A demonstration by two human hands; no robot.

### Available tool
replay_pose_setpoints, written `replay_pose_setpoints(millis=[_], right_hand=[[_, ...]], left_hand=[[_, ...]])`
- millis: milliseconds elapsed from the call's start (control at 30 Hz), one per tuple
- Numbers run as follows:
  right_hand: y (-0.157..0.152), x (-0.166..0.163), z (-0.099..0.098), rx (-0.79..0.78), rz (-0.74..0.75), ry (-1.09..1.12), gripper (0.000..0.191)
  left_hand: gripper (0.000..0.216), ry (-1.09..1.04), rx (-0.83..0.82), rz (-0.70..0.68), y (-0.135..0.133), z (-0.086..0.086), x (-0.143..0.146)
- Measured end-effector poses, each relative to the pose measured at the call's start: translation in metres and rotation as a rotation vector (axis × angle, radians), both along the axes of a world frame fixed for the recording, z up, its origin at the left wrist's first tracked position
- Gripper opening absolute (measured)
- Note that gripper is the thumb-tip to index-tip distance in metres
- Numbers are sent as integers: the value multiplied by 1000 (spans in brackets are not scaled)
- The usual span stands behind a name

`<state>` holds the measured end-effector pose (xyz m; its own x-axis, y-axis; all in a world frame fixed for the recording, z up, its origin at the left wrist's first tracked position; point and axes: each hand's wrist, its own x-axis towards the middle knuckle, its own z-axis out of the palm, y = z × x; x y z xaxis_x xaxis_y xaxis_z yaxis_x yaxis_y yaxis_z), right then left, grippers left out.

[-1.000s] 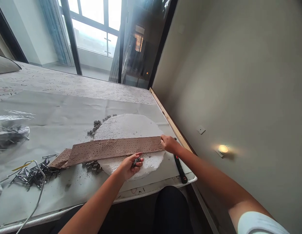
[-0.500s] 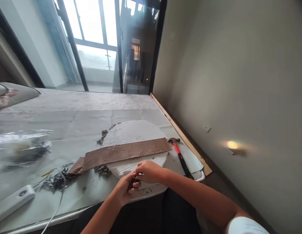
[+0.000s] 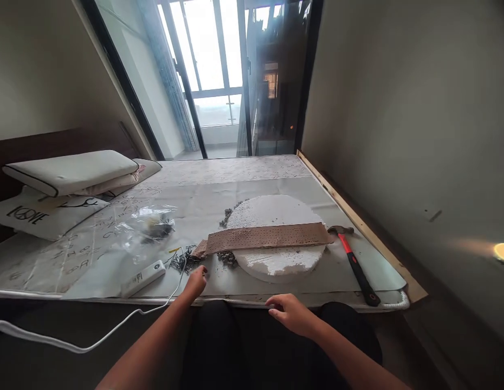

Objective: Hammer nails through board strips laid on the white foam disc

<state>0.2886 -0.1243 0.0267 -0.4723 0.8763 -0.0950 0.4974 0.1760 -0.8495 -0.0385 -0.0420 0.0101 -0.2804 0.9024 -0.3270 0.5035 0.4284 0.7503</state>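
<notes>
My left hand [image 3: 195, 283] is closed beside a pile of small dark metal pieces, apparently nails [image 3: 186, 261], on the sheet. What its fingers hold, if anything, is hidden. Over my lap, by the near edge of the bed, my right hand [image 3: 290, 312] has thumb and fingers apart with nothing between them. Ahead of both lies a brown strip full of small holes [image 3: 268, 237], resting across a round white foam disc [image 3: 276, 208]. A red and black claw hammer [image 3: 353, 262] lies to the right of the disc.
Grey crumbs [image 3: 226, 260] gather at the disc's left side. A white power strip [image 3: 143, 277] with its cord [image 3: 114, 331] lies at left, near a clear plastic bag [image 3: 148, 230]. Pillows [image 3: 73, 170] are stacked farther left. A wooden board [image 3: 357, 216] runs along the right edge.
My hands were together in front of the disc, with something dark in the left one. They have parted: the left is now by the metal pile, the right over my lap. The view has swung left.
</notes>
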Motion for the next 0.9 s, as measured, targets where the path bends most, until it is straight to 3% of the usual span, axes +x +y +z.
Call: replay_pose_setpoints(millis=[100, 167, 500, 700, 800, 900], right_hand=[[-6, 2, -18, -42, -12, 29, 26], [-5, 5, -25, -56, -34, 36, 26], [6, 18, -39, -51, -130, 5, 22], [18, 40, -27, -18, -232, 60, 22], [42, 81, -15, 29, -424, 66, 28], [80, 129, -8, 83, -666, 38, 36]], left_hand=[[20, 362, 78, -160, 8, -10, -16], [22, 489, 75, -206, 13, -13, -17], [25, 542, 117, -210, 38, -13, -11], [11, 669, 146, -257, 47, 1, -17], [12, 504, 185, -221, 49, 14, -4], [14, -61, 23, -18, 49, 25, 22]])
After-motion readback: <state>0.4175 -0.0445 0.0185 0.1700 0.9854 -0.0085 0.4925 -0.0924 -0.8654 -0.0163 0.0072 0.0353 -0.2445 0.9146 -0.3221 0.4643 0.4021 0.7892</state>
